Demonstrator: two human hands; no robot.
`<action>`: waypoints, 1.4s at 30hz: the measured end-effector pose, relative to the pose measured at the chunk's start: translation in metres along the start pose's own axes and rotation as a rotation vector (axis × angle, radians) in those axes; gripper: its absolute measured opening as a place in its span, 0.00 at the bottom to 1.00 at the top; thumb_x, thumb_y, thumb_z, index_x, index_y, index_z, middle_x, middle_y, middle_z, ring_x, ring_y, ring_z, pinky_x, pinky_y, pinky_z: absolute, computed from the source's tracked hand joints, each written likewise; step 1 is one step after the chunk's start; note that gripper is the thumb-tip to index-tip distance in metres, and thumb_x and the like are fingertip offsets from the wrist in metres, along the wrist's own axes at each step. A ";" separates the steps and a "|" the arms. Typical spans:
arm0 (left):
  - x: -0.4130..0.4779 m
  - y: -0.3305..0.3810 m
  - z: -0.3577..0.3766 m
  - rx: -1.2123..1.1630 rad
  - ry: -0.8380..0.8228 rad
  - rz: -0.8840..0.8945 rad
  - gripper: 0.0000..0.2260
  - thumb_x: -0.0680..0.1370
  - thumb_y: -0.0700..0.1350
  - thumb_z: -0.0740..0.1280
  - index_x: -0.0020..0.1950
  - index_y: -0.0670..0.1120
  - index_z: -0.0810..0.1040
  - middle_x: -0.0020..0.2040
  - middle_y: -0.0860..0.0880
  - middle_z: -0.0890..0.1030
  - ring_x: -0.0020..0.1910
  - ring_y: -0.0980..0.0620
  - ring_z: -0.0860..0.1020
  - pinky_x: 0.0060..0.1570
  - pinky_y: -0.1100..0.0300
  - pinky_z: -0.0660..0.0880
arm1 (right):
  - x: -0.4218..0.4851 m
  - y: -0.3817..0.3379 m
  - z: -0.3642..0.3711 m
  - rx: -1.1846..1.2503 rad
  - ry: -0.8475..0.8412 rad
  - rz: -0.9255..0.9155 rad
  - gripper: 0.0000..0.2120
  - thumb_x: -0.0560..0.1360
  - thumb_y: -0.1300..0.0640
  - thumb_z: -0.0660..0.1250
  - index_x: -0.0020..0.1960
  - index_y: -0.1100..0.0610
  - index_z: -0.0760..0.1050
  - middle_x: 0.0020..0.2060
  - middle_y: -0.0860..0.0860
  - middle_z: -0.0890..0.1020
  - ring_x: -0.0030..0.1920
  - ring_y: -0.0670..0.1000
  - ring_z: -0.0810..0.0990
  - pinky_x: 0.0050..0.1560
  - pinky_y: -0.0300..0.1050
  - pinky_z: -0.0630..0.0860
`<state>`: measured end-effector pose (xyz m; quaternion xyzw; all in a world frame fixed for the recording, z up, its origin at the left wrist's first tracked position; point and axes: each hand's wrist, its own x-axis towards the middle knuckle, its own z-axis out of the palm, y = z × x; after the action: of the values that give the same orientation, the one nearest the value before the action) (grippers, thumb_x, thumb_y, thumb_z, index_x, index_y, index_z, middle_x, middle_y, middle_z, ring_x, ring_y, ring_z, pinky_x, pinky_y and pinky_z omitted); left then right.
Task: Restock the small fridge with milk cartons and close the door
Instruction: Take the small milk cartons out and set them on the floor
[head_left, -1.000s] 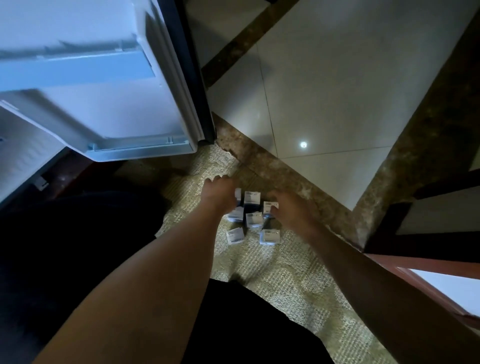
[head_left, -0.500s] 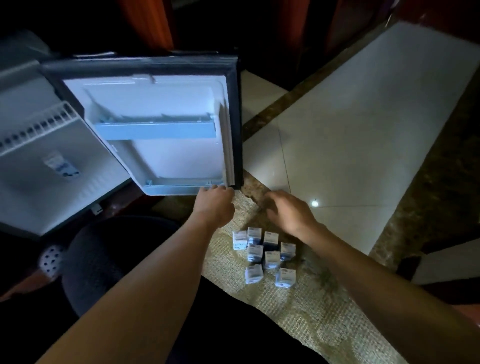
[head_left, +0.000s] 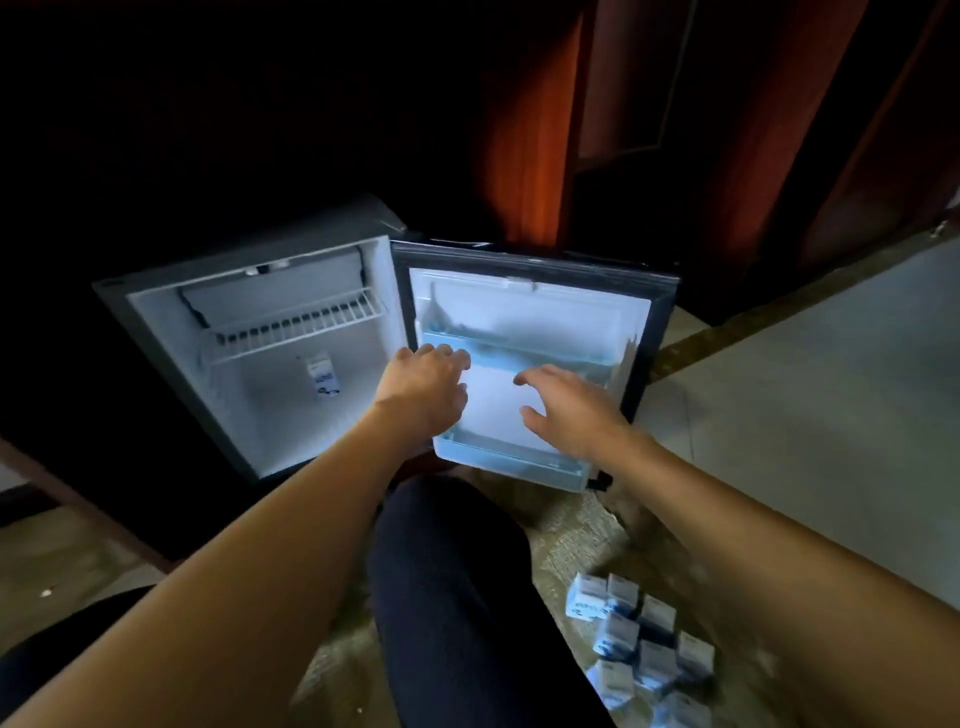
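Grip, both sides: neither holds a carton. Left hand (head_left: 423, 387) is loosely bent, fingertips at the pale blue rail of the middle door shelf (head_left: 540, 358); whether they touch it or hook it cannot be told. Right hand (head_left: 571, 410) is wide, fingers spread, hovering just in front of the white inner panel of the fridge door (head_left: 530, 306) and apart from it. The small dark-cased fridge with white lining (head_left: 249, 415) stands on the floor with its door swung fully open to the right. One white-and-blue milk carton (head_left: 323, 375) stands upright on the fridge floor near the back wall, under the white wire shelf (head_left: 296, 325). The rest of the small white-and-blue milk cartons (head_left: 639, 644) sit clustered upright on the beige woven mat (head_left: 566, 551), toward its near right side, beside the person's dark-trousered knee (head_left: 457, 571). Judgement: the stock is staged within easy reach of the right hand, and the hands at the door look like steadying or checking the shelves before loading. Restocking is barely begun; the door is not yet closed.
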<state>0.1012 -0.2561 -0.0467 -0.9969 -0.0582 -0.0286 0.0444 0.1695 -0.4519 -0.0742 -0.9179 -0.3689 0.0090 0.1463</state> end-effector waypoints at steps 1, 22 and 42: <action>-0.004 -0.014 -0.005 -0.003 0.006 -0.021 0.17 0.81 0.50 0.59 0.69 0.51 0.71 0.66 0.49 0.76 0.64 0.48 0.74 0.64 0.50 0.68 | 0.011 -0.012 -0.002 -0.016 -0.009 -0.027 0.20 0.82 0.50 0.61 0.73 0.51 0.69 0.70 0.48 0.73 0.69 0.52 0.73 0.63 0.55 0.74; -0.015 -0.214 0.104 -0.091 -0.032 -0.319 0.22 0.82 0.52 0.59 0.75 0.49 0.64 0.72 0.50 0.70 0.72 0.48 0.67 0.70 0.50 0.62 | 0.211 -0.153 0.104 -0.102 -0.178 -0.356 0.22 0.81 0.49 0.60 0.74 0.50 0.66 0.71 0.48 0.71 0.69 0.52 0.71 0.60 0.53 0.74; 0.050 -0.301 0.245 -0.220 -0.025 -0.481 0.20 0.80 0.48 0.61 0.72 0.48 0.68 0.71 0.49 0.71 0.71 0.47 0.67 0.68 0.51 0.64 | 0.375 -0.181 0.280 -0.006 -0.193 -0.388 0.33 0.77 0.53 0.68 0.79 0.57 0.60 0.79 0.53 0.60 0.78 0.56 0.55 0.75 0.54 0.62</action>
<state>0.1273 0.0697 -0.2615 -0.9536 -0.2904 -0.0320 -0.0731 0.2858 0.0003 -0.2578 -0.8251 -0.5507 0.0672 0.1064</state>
